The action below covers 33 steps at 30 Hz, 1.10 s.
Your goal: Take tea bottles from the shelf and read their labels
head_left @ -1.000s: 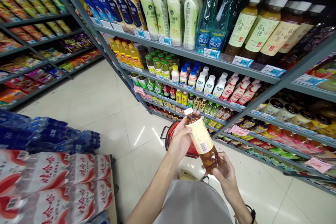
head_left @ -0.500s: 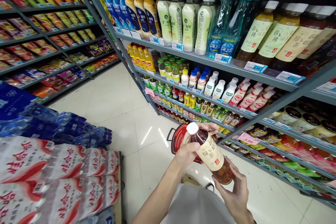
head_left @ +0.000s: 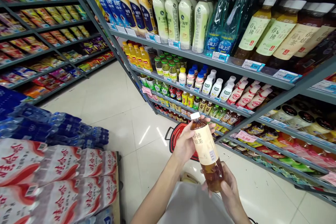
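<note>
A plastic bottle of amber tea (head_left: pixel 205 150) with a white cap and a cream label stands nearly upright between my hands. My left hand (head_left: pixel 186 140) wraps around its upper part, with the fingers reaching behind it. My right hand (head_left: pixel 227 189) grips the lower end from below. The label's printed side and a strip of barcode at its edge face me. Part of the bottle's back is hidden by my left fingers.
A grey shelf unit (head_left: pixel 199 57) of bottled drinks stands to the right, and snack shelves (head_left: pixel 47 38) stand at far left. Wrapped water packs (head_left: pixel 52 171) are stacked at lower left. A red basket (head_left: pixel 177 138) sits on the tiled floor (head_left: pixel 118 136) beyond my hands.
The bottle has turned about its length and stands more upright, its cap moving from upper left to near the top of my left hand. The view has shifted slightly.
</note>
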### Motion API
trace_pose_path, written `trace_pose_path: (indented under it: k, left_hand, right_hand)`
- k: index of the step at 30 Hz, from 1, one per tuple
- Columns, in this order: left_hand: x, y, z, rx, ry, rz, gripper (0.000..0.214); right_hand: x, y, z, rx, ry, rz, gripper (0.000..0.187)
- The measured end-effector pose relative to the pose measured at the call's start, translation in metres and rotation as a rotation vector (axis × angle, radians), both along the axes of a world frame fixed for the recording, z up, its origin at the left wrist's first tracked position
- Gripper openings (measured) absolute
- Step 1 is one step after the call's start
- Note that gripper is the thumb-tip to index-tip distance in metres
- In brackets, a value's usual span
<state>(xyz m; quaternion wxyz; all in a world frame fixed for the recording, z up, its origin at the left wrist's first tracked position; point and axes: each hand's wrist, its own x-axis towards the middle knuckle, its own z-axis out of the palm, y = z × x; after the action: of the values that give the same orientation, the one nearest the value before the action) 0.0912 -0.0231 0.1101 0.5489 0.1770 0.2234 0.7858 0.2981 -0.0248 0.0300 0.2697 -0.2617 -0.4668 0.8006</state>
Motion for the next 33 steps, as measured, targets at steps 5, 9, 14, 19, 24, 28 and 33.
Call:
trace_pose_path:
  k: [5,9,14,19,24,28,33]
  left_hand:
    - [0.000,0.002,-0.002,-0.023,-0.010,0.009,0.056]
    - [-0.001,0.002,-0.005,-0.029,0.014,0.034,0.052]
    - [-0.001,0.002,-0.008,-0.058,0.044,0.061,0.050]
    - [-0.001,0.005,-0.013,-0.051,0.001,0.065,0.040]
    - [-0.008,0.008,-0.020,-0.061,-0.069,0.107,0.032]
    - [-0.013,0.009,-0.025,-0.112,-0.133,0.111,0.030]
    - [-0.016,0.011,-0.026,-0.144,-0.211,0.116,0.027]
  right_hand:
    - [-0.005,-0.006,0.004,-0.215,0.085,0.077,0.074]
    - [-0.004,-0.003,0.012,-0.296,0.032,0.107,0.089]
    - [-0.006,0.003,0.028,-0.266,-0.022,0.153,0.097]
    - [-0.006,0.008,0.020,-0.119,-0.015,0.049,0.084]
    - [0.004,0.017,0.004,0.371,-0.097,-0.354,0.051]
    - [0.015,0.019,0.008,0.736,-0.129,-0.439,0.077]
    - [0.029,0.025,0.016,1.283,-0.171,-0.216,0.086]
